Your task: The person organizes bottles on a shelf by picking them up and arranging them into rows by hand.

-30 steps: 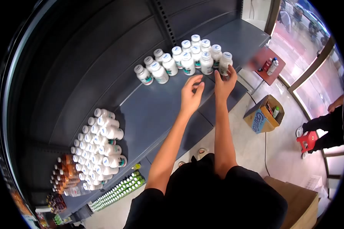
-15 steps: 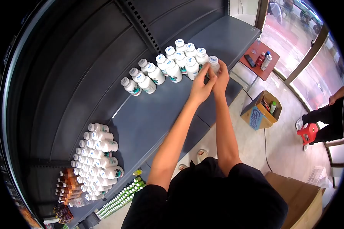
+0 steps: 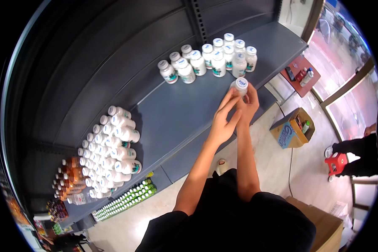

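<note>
Shop, dark shelving, massed white bottles

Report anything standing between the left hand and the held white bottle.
Nothing visible: the left hand is right at the white bottle, and the standing bottles are beyond it on the shelf.

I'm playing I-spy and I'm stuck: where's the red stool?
In the head view, the red stool is at the far right, beside another person's shoes, right of the blue-printed cardboard box.

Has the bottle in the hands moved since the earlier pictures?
Yes: against the row of standing bottles, the held bottle has come away, toward the wearer's torso.
</note>
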Motion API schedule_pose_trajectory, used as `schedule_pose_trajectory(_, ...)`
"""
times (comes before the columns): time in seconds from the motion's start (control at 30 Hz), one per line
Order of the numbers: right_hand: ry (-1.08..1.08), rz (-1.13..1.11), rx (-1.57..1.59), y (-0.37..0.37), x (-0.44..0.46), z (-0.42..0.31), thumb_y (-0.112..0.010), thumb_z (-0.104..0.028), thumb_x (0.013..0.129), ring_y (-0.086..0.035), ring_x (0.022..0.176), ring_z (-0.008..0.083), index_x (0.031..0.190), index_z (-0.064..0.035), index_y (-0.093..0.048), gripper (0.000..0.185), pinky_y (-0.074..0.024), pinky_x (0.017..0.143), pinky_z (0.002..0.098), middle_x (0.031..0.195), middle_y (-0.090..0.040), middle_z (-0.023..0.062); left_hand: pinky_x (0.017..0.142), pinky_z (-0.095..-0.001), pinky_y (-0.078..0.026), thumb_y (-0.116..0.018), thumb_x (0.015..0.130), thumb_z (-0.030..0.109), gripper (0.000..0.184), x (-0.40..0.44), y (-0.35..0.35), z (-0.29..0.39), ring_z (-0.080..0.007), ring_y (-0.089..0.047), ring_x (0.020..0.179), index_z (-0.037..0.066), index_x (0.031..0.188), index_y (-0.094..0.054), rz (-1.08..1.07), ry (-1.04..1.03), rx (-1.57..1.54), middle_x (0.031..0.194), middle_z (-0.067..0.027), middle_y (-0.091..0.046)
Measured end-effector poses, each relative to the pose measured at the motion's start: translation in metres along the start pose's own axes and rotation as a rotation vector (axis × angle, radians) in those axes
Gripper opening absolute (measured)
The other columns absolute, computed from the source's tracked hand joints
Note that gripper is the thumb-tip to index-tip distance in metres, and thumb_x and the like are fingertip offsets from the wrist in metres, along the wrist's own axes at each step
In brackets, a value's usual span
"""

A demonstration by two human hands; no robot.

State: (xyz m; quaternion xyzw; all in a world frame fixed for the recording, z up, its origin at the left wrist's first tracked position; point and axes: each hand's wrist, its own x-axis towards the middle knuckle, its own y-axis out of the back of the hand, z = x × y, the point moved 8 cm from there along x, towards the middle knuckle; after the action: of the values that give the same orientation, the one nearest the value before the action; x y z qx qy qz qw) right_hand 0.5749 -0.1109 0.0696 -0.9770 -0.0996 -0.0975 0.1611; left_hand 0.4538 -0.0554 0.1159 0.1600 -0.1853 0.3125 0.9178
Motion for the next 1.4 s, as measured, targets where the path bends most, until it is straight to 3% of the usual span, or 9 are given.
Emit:
schedule_pose_trajectory(0.13, -0.080, -0.188, 0.021, -0.060, -0.048, 0.006, -0.084, -0.007, 0.084, -0.069, 0.105, 0.0171, 0.122, 0.0005, -0.071, 0.042, -0.0545, 0.095, 0.0327, 0.121, -0.071, 0.0089, 0.120, -0.0446, -0.037, -0.061, 0.102, 0.013, 0.055, -0.044, 0.056, 0.003, -0.0351, -0.038, 0.152, -0.001, 0.153, -0.047, 0.121, -0.002, 0.147, 0.169, -0.0199, -0.030)
schedule_pose_trajectory(0.33, -0.070, -0.506, 0.068, -0.151, -0.132, 0.009, -0.085, -0.002, 0.084, -0.070, 0.109, 0.0190, 0.128, 0.0086, -0.063, 0.050, -0.0546, 0.095, 0.0308, 0.119, -0.073, 0.0141, 0.120, -0.0443, -0.036, -0.056, 0.104, 0.012, 0.066, -0.123, 0.137, -0.011, -0.0354, -0.040, 0.150, 0.001, 0.163, -0.028, 0.370, 0.113, 0.067, 0.165, -0.0234, -0.036)
schedule_pose_trajectory(0.43, -0.082, -0.648, 0.089, -0.188, -0.179, 0.008, -0.085, -0.002, 0.084, -0.070, 0.110, 0.0198, 0.128, 0.0085, -0.064, 0.050, -0.0545, 0.095, 0.0307, 0.119, -0.073, 0.0142, 0.120, -0.0430, -0.036, -0.054, 0.105, 0.010, 0.066, -0.159, 0.172, -0.010, -0.0347, -0.042, 0.149, 0.000, 0.164, -0.025, 0.538, 0.185, -0.022, 0.163, -0.0250, -0.038)
schedule_pose_trajectory(0.53, -0.129, -0.777, 0.070, -0.216, -0.222, 0.001, -0.086, -0.006, 0.081, -0.069, 0.109, 0.0188, 0.123, 0.0031, -0.069, 0.046, -0.0555, 0.095, 0.0348, 0.122, -0.071, 0.0116, 0.119, -0.0412, -0.037, -0.050, 0.106, 0.011, 0.063, -0.193, 0.204, -0.002, -0.0350, -0.044, 0.148, 0.000, 0.163, -0.027, 0.657, 0.217, 0.051, 0.160, -0.0257, -0.042)
schedule_pose_trajectory(0.63, -0.222, -0.895, 0.107, -0.237, -0.259, -0.008, -0.087, -0.007, 0.082, -0.070, 0.106, 0.0186, 0.123, 0.0039, -0.068, 0.046, -0.0565, 0.091, 0.0330, 0.119, -0.072, 0.0122, 0.117, -0.0405, -0.039, -0.049, 0.107, 0.012, 0.062, -0.219, 0.227, 0.006, -0.0358, -0.046, 0.147, 0.000, 0.163, -0.027, 0.748, 0.217, 0.150, 0.159, -0.0267, -0.043)
schedule_pose_trajectory(0.97, -0.244, -0.923, 0.146, -0.247, -0.313, 0.008, -0.089, -0.009, 0.081, -0.069, 0.096, 0.0159, 0.119, 0.0040, -0.069, 0.045, -0.0563, 0.083, 0.0302, 0.112, -0.072, 0.0102, 0.119, -0.0417, -0.037, -0.046, 0.103, 0.001, 0.065, -0.256, 0.241, 0.009, -0.0354, -0.044, 0.147, -0.002, 0.163, -0.024, 0.878, 0.189, 0.348, 0.164, -0.0249, -0.035)
schedule_pose_trajectory(1.17, -0.131, -0.946, 0.019, -0.245, -0.315, 0.013, -0.090, -0.011, 0.080, -0.068, 0.104, 0.0174, 0.118, 0.0040, -0.070, 0.046, -0.0552, 0.089, 0.0331, 0.114, -0.071, 0.0103, 0.119, -0.0425, -0.037, -0.047, 0.101, 0.003, 0.062, -0.262, 0.244, 0.009, -0.0370, -0.044, 0.146, -0.003, 0.161, -0.030, 0.920, 0.217, 0.330, 0.164, -0.0256, -0.033)
schedule_pose_trajectory(1.27, -0.092, -0.992, 0.011, -0.243, -0.319, 0.003, -0.086, -0.002, 0.083, -0.070, 0.105, 0.0190, 0.123, 0.0073, -0.065, 0.046, -0.0574, 0.090, 0.0309, 0.114, -0.073, 0.0145, 0.118, -0.0441, -0.039, -0.049, 0.100, 0.003, 0.059, -0.266, 0.242, 0.006, -0.0394, -0.042, 0.147, -0.004, 0.157, -0.036, 0.989, 0.233, 0.325, 0.165, -0.0258, -0.030)
schedule_pose_trajectory(1.4, -0.120, -1.012, 0.026, -0.245, -0.322, 0.005, -0.086, -0.003, 0.083, -0.070, 0.107, 0.0197, 0.127, 0.0071, -0.063, 0.051, -0.0554, 0.094, 0.0313, 0.116, -0.073, 0.0141, 0.116, -0.0454, -0.041, -0.051, 0.098, 0.002, 0.059, -0.266, 0.241, 0.000, -0.0413, -0.039, 0.148, -0.003, 0.155, -0.039, 0.962, 0.254, 0.362, 0.165, -0.0259, -0.027)
